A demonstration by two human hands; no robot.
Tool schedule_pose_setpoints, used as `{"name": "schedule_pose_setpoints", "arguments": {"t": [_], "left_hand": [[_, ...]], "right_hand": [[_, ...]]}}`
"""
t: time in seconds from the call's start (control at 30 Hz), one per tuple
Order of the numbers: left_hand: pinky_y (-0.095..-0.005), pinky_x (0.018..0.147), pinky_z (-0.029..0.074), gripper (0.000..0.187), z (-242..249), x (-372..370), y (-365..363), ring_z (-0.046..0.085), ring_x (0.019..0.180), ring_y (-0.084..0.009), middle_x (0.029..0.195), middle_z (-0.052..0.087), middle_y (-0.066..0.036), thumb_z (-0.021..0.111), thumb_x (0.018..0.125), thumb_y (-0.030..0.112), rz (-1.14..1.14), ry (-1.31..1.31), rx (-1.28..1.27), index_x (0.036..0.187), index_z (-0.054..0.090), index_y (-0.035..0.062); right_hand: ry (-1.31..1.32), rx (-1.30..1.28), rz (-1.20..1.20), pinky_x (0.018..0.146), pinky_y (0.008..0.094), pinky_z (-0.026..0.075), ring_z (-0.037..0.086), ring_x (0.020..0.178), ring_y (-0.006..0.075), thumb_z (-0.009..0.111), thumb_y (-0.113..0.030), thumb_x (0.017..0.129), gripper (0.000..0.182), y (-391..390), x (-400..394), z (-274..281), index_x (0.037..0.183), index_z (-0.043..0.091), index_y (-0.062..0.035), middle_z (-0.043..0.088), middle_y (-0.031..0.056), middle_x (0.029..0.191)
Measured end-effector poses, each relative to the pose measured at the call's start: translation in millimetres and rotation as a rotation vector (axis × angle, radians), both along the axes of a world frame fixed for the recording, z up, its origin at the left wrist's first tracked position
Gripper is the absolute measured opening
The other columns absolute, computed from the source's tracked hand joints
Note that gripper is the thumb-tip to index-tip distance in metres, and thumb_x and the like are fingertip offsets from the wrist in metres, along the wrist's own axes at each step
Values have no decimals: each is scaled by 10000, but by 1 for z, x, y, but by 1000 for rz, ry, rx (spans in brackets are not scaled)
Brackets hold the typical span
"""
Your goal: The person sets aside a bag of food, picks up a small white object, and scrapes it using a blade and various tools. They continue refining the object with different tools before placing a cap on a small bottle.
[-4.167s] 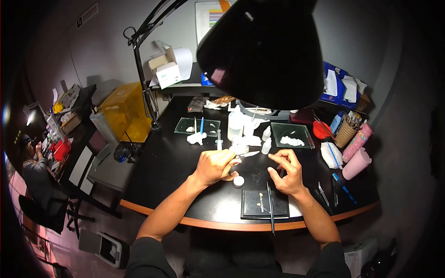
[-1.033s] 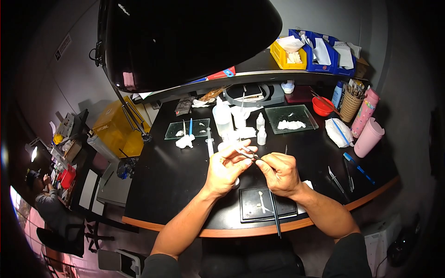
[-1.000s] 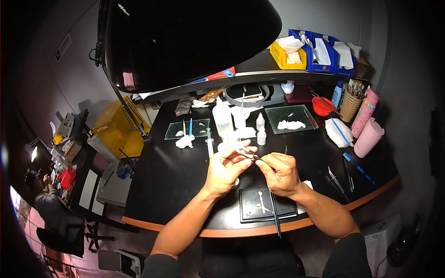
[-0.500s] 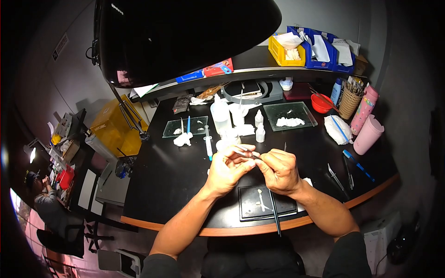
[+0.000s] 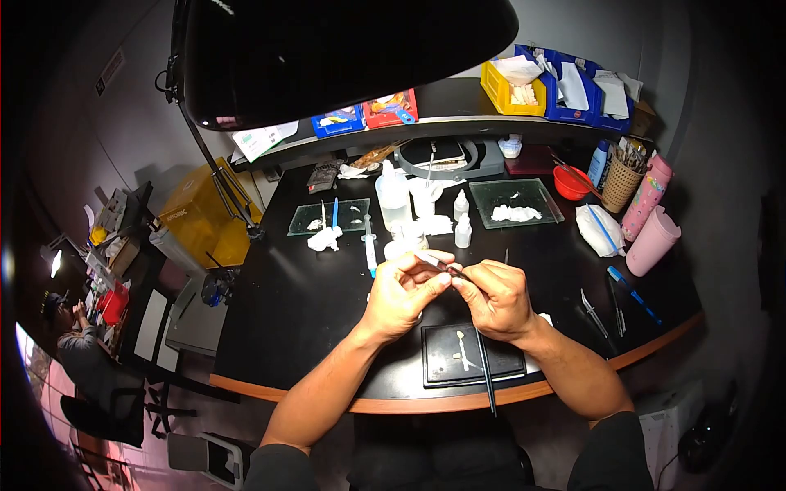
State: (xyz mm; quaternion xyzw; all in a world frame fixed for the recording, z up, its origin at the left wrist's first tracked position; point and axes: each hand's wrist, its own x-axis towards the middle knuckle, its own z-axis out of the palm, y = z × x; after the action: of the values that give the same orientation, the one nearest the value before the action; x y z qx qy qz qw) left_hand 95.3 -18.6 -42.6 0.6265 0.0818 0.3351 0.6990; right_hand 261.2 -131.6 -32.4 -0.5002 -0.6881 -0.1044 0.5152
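Observation:
Both hands meet above the middle of the black desk. My left hand (image 5: 401, 299) has its fingers curled round a small dark item whose full shape is hidden. Against it, my right hand (image 5: 498, 301) is closed in a pinch near the same item; what it grips cannot be made out. Below them lies a black square tray (image 5: 442, 378) with small pale pieces (image 5: 465, 357) on it. A thin dark-handled tool (image 5: 486, 372) lies across the tray, its upper end hidden behind my right hand.
Bottles (image 5: 393, 196), a syringe (image 5: 370, 245) and a glass plate (image 5: 524, 192) stand or lie behind the hands. Tweezers (image 5: 594, 313) and a blue brush (image 5: 632, 295) lie at right. Pink cup (image 5: 652, 241) is beyond. A black lamp (image 5: 344, 57) hangs overhead. A person (image 5: 82, 352) sits far left.
The view has shifted slightly, and the lamp appears higher and further right, with more of the red and blue bins showing. Both hands stay together, with small finger movements.

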Motion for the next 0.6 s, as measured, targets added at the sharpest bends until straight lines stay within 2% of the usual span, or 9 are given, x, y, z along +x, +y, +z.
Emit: {"name": "schedule_pose_setpoints", "arguments": {"t": [0.2, 0.3, 0.4, 0.47, 0.6], "left_hand": [[-320, 987, 580, 281, 2, 1, 0, 715, 1088, -199, 1188, 733, -175, 697, 996, 7, 2, -49, 29, 1264, 646, -60], [-313, 979, 578, 273, 3, 1, -1, 714, 1084, -195, 1187, 734, -171, 701, 994, 8, 5, -76, 52, 1255, 652, -52], [-310, 986, 570, 267, 4, 1, -1, 706, 1091, -189, 1186, 730, -154, 699, 993, 4, 23, -76, 86, 1253, 657, -43], [-314, 1008, 556, 265, 5, -1, -1, 694, 1106, -179, 1184, 721, -129, 686, 997, -7, 22, -50, 96, 1259, 661, -41], [-315, 998, 562, 263, 7, -1, -1, 697, 1106, -186, 1188, 725, -141, 691, 993, -9, 30, -80, 108, 1253, 662, -36]], "right_hand": [[-51, 28, -26, 540, 384, 484, 610, 574, 280, 787, -84, 891, 130, 1, 2, 0, 864, 690, -2, 625, 112, 674], [-41, 82, -17, 524, 371, 415, 524, 537, 254, 793, -97, 893, 147, 5, 2, -3, 917, 700, 14, 570, 103, 657], [-76, 8, -59, 561, 385, 493, 621, 618, 271, 823, -115, 867, 179, 0, 2, 4, 951, 724, 8, 646, 113, 720], [-74, -7, -60, 572, 381, 499, 625, 635, 272, 827, -120, 863, 192, -3, 2, 7, 963, 727, 11, 658, 117, 744], [-90, 8, -70, 579, 379, 503, 623, 645, 277, 830, -116, 857, 202, -2, 3, 7, 980, 731, 10, 671, 117, 765]]}}
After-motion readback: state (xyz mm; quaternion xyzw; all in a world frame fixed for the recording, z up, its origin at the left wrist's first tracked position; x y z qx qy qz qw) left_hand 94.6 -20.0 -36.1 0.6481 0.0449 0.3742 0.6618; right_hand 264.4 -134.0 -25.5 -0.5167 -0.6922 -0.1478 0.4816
